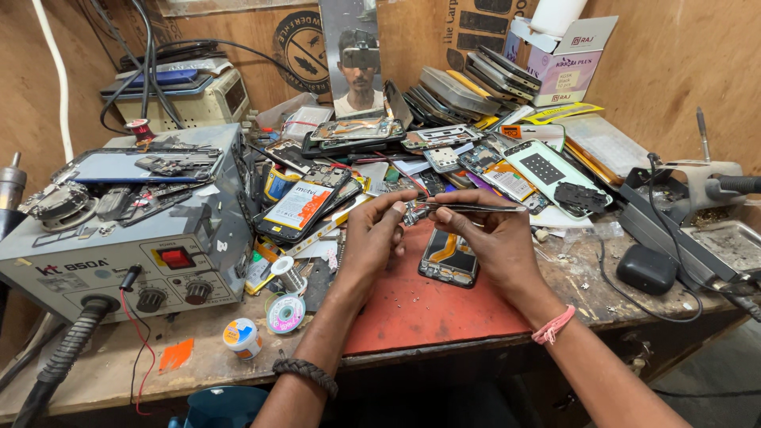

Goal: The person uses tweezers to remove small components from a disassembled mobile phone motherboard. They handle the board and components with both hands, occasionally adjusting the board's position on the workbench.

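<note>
A braided wristband [306, 374] is worn nearest; a small part [412, 212] is pinched by the left hand [379, 230], tweezers [468, 208] gripped by the right hand [487, 234] above the desk [198, 361].

Bright even light, soft shadows, sharp focus, wide-angle edge bending

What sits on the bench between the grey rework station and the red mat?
In the head view, two solder-wire spools lie between the grey rework station and the red mat, beside the left hand.
</note>
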